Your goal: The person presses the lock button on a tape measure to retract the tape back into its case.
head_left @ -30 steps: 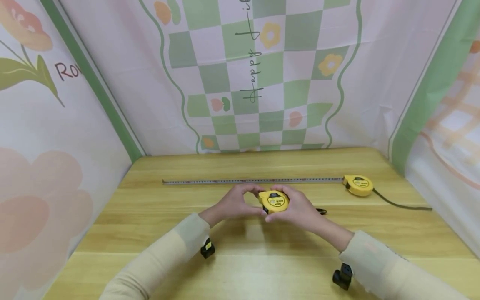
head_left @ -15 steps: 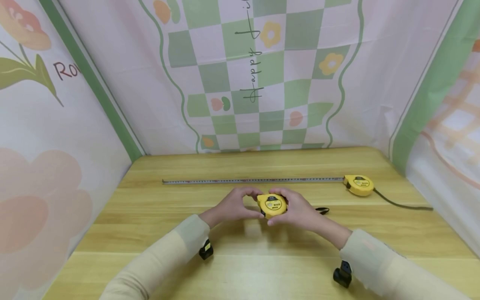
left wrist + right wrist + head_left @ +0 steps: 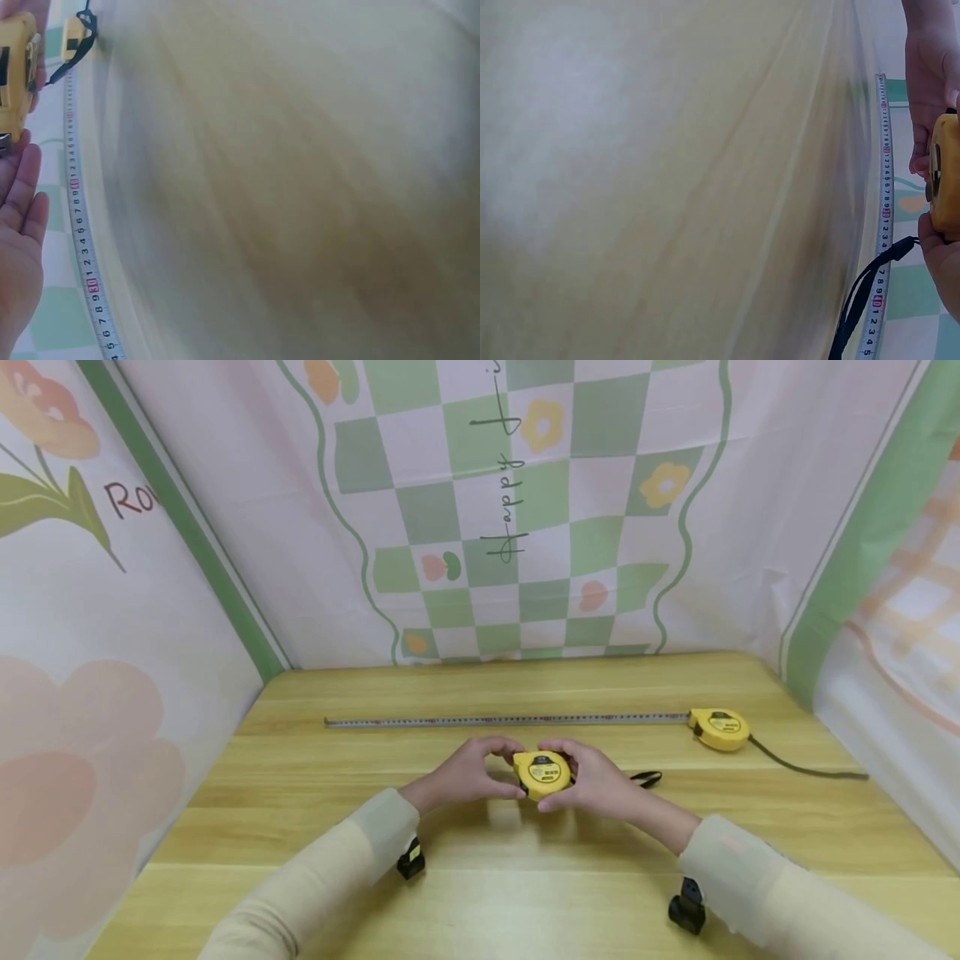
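Both hands hold a yellow tape measure above the middle of the table, label side facing up. My right hand grips the right side of its case, thumb on the near edge. At the left side, thumb and fingers of my left hand touch the case's end, where a metal hook shows in the left wrist view. A black wrist strap hangs from the case past the right hand. Beyond lies a second yellow tape measure, its blade drawn out long to the left.
The wooden table ends at the back against a checked, printed cloth. A dark cord trails right from the second tape measure. A small black camera hangs under the left cuff, another camera under the right.
Both hands have brought the held tape measure slightly nearer the body and a touch left. The second tape measure stays with its blade out.
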`<move>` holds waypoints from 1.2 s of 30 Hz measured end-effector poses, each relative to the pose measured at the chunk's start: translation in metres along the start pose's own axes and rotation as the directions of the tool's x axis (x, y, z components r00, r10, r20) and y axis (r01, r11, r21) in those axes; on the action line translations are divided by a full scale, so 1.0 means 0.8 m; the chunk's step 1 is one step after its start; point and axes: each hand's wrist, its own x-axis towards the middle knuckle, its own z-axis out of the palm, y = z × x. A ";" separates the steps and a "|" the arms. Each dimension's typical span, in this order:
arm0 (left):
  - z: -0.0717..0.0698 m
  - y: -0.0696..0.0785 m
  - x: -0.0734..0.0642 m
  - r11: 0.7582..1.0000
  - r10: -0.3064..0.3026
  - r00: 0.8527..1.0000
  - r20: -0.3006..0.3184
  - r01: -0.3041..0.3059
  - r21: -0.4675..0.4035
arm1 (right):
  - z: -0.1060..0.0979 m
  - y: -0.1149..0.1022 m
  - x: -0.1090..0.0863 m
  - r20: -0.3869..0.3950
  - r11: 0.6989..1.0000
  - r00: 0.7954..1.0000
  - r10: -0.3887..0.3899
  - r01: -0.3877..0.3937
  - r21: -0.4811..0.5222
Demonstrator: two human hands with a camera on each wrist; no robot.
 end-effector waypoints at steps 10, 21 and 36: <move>0.003 -0.004 -0.001 0.999 -0.044 0.998 0.034 0.044 0.005 | 0.007 0.005 0.002 -0.019 0.999 0.999 0.045 -0.045 -0.015; 0.004 -0.007 -0.001 0.995 -0.096 0.994 0.046 0.097 -0.014 | 0.012 0.009 0.003 -0.076 0.995 0.993 0.089 -0.093 -0.038; 0.008 -0.015 0.000 0.994 -0.108 0.991 0.085 0.108 0.003 | 0.019 0.016 0.003 -0.105 0.986 0.986 0.131 -0.140 -0.087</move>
